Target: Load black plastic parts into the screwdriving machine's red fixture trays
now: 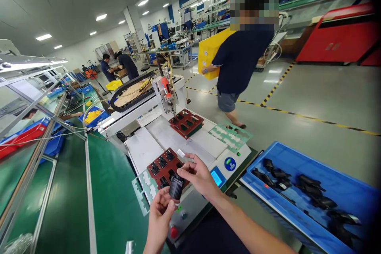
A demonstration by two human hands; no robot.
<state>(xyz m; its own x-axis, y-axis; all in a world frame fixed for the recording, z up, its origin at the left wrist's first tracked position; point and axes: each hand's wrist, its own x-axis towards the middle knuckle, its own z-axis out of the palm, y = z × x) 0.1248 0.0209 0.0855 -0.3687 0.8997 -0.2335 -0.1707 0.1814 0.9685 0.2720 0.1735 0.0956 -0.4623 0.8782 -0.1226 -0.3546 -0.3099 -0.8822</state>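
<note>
My left hand (159, 218) grips a black cylindrical plastic part (176, 186) upright between thumb and fingers. My right hand (199, 176) is just above and to the right, pinching a small white tag (180, 153) between finger and thumb. Below both hands lies a dark red fixture (163, 168) with several black parts seated in it, on the metal bed (178, 137) of a benchtop machine. A matching red fixture (186, 123) stands further back. Green board panels (230, 137) lie at the bed's far edge.
A blue tray (297, 194) of black parts sits at right. The machine's control panel (216, 177) has a red button (174, 231). A person (238, 59) carrying a yellow crate walks past behind. A green workbench (114, 198) runs along the left.
</note>
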